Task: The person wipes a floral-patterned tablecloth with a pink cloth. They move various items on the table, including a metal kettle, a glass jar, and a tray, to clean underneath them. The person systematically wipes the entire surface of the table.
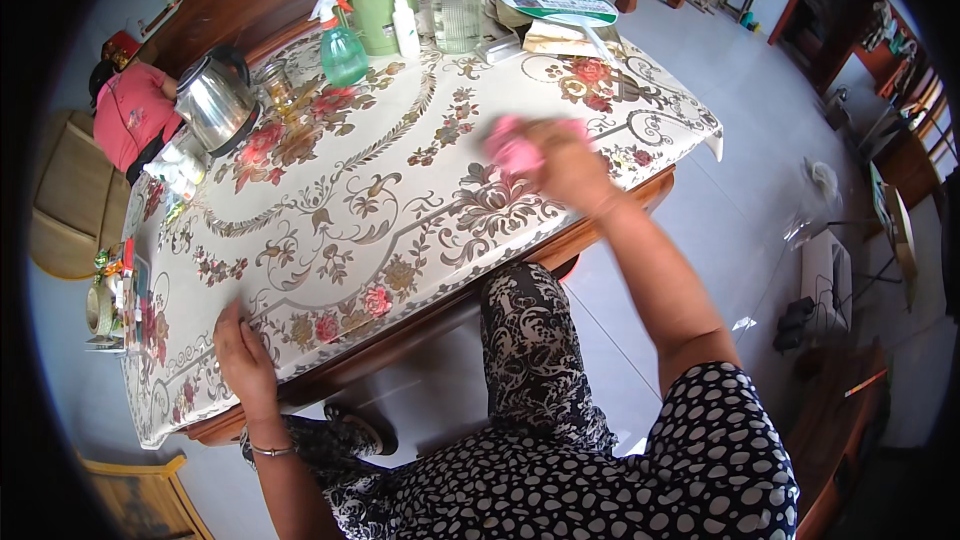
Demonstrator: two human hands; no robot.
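Under my right hand point(572, 170) is a bunched pink cloth point(512, 146), pressed against the floral tablecloth point(320, 270) at the table's right part. My fingers are wrapped over the cloth, and both are smeared by motion. My left hand point(245, 358) rests at the near left edge of the table with its fingers stretched out and nothing in it. Beyond the cloth, a green hand fan point(558, 4) lies on a folded pale item point(566, 40). Which kind of cloth it is, I cannot tell.
A spray bottle point(343, 52), green thermos point(378, 15), small white bottle point(405, 25) and lidded clear pitcher point(455, 5) stand at the back. A metal kettle point(212, 105) and glass jar point(277, 83) stand left of them. Another person point(135, 110) bends beyond the far left.
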